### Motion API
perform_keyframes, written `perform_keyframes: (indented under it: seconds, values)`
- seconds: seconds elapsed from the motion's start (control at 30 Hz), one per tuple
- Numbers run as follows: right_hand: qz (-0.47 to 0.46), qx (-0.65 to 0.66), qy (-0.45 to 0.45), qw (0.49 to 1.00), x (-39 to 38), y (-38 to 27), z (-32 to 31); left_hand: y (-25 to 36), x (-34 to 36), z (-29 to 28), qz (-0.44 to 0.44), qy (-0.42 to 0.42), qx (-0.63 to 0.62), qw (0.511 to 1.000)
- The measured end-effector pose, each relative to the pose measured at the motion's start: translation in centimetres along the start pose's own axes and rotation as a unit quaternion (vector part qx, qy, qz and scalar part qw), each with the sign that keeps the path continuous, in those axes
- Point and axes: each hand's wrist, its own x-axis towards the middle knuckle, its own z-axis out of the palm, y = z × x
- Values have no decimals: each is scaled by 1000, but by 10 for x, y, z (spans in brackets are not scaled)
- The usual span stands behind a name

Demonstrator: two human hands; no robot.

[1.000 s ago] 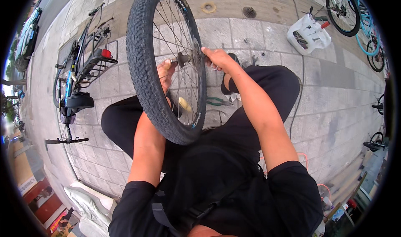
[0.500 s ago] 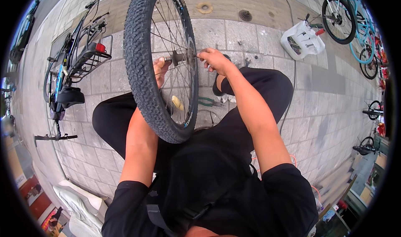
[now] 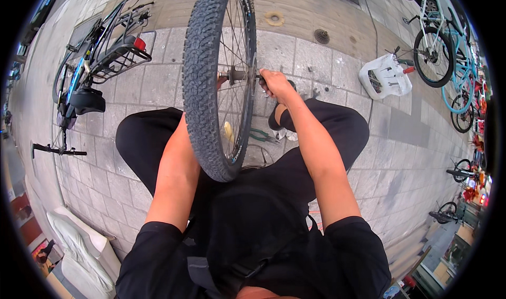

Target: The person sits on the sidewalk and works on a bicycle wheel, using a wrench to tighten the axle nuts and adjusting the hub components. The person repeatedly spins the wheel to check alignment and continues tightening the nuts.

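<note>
A bicycle wheel (image 3: pixel 201 88) with a knobbly black tyre stands upright between my knees, its lower rim against my lap. The hub (image 3: pixel 237 75) sits behind the spokes at chest-front height. My left hand (image 3: pixel 221 81) is mostly hidden behind the tyre; a little of it shows through the spokes, at the hub's left end, on the axle. My right hand (image 3: pixel 275 84) is closed at the hub's right side, its fingers pinched around the dark axle end (image 3: pixel 260 78).
Green-handled pliers (image 3: pixel 262 135) lie on the paving by my foot. A white cut-open jug (image 3: pixel 380 77) holding tools stands at right. A bicycle with a rear rack (image 3: pixel 113 62) lies at left; a light blue bicycle (image 3: pixel 457 88) stands far right. A yellow object (image 3: pixel 229 132) shows through the spokes.
The wheel appears further right and turned more edge-on, and the view has shifted. My left hand is now more hidden by the tyre. My right hand has closed around the axle end.
</note>
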Motion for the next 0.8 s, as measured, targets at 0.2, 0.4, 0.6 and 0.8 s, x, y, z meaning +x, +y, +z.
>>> perform_keyframes:
  seconds: [0.2,0.4,0.6,0.8]
  values:
    - [10,-49,26,998,-21,-26,7,-1,-5,-6,-8,24,-7,1000]
    - [-12,-13,16,1000,-3,-3,1,2,3,0,-28,41,-2,999]
    - [0,-45,39,998,-8,-13,6,-2,-7,-4,-32,60,-12,998]
    - [-23,-74,29,997,-3,-1,6,19,-4,10,-40,69,22,997]
